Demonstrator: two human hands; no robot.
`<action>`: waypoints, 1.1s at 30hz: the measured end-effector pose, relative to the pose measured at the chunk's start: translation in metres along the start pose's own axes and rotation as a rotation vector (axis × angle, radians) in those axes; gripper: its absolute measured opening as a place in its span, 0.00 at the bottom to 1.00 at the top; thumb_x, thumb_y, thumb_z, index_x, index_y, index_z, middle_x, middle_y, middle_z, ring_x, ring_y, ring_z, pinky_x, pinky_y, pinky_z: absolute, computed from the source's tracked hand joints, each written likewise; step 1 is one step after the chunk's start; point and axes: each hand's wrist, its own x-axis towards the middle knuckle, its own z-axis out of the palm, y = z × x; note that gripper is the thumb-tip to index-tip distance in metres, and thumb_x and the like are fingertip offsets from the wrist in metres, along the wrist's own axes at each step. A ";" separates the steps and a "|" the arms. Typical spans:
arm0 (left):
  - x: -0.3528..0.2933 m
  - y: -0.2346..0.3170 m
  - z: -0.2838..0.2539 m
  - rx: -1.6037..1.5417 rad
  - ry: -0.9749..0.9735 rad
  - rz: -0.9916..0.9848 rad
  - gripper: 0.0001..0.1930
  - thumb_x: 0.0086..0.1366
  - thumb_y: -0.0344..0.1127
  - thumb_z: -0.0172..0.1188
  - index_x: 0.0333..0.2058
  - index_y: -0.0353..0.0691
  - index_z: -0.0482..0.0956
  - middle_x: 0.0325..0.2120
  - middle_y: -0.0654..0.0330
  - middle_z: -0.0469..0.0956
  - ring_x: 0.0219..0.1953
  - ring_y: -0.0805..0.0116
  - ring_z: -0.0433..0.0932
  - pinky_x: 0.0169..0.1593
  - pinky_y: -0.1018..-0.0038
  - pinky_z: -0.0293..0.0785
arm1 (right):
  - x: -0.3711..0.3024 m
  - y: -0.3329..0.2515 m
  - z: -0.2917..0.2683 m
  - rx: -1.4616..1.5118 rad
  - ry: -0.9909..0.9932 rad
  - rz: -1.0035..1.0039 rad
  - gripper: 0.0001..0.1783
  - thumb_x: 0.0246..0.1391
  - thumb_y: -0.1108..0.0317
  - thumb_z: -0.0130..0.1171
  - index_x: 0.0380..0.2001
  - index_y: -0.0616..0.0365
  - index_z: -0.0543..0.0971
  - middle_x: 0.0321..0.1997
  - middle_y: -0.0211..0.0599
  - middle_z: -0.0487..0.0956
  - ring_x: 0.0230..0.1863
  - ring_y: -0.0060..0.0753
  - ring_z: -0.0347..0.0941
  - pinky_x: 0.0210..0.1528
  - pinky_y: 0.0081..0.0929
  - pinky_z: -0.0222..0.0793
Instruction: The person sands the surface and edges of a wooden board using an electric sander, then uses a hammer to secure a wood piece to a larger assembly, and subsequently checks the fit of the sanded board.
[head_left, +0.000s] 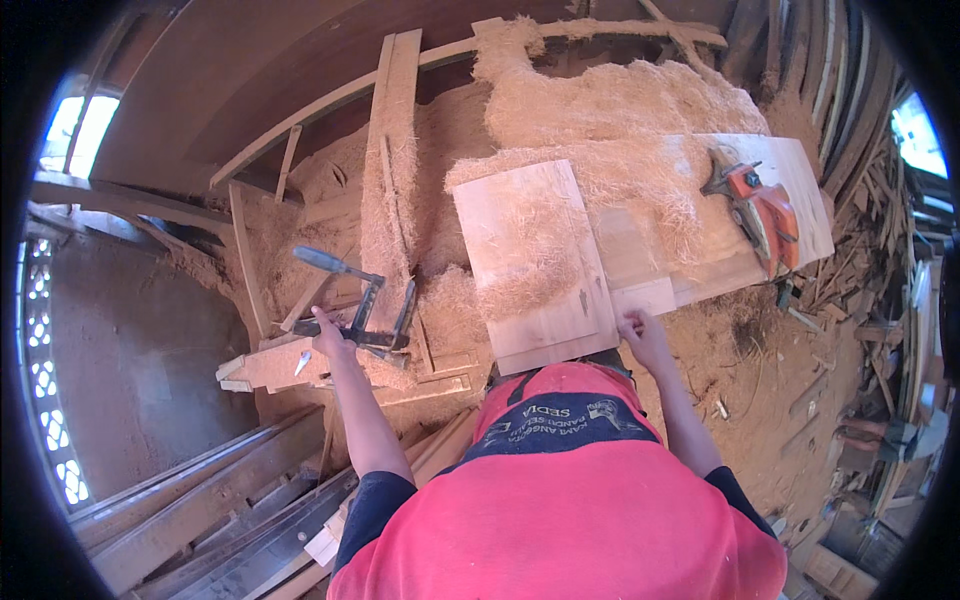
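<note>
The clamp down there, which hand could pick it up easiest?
Probably the left hand: it already rests on the metal clamp beside the wood shavings. The right hand is far off, touching the pale wooden board.

A dark metal clamp (360,310) with a blue-grey handle pointing up and left stands just left of the pale wooden board (535,265), which lies flat, dusted with shavings, its near right corner beside a smaller pale wood piece (645,297).

Long board (760,190): partly buried under wood shavings (620,170).
Left hand (330,340): fingers hidden behind the clamp (350,300).
Picture corners: all black.
</note>
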 end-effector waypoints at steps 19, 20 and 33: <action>0.000 -0.107 -0.005 -0.004 0.070 -0.407 0.25 0.66 0.40 0.62 0.56 0.31 0.69 0.49 0.49 0.75 0.47 0.55 0.77 0.51 0.54 0.74 | 0.032 -0.045 -0.033 0.908 0.278 0.368 0.20 0.64 0.60 0.59 0.47 0.67 0.71 0.37 0.42 0.78 0.31 0.32 0.80 0.28 0.33 0.81; -0.005 -0.103 -0.007 0.048 0.052 -0.363 0.25 0.66 0.38 0.62 0.57 0.30 0.68 0.49 0.48 0.75 0.46 0.57 0.77 0.49 0.57 0.74 | 0.035 -0.045 -0.030 0.911 0.271 0.363 0.20 0.64 0.60 0.59 0.47 0.67 0.71 0.37 0.42 0.78 0.31 0.32 0.80 0.28 0.33 0.81; -0.227 -0.069 0.122 0.513 -0.814 0.009 0.18 0.74 0.46 0.51 0.44 0.35 0.79 0.33 0.64 0.76 0.36 0.77 0.74 0.42 0.76 0.74 | 0.045 -0.062 -0.031 0.927 0.290 0.442 0.19 0.67 0.56 0.53 0.50 0.59 0.67 0.38 0.40 0.79 0.29 0.33 0.80 0.23 0.32 0.79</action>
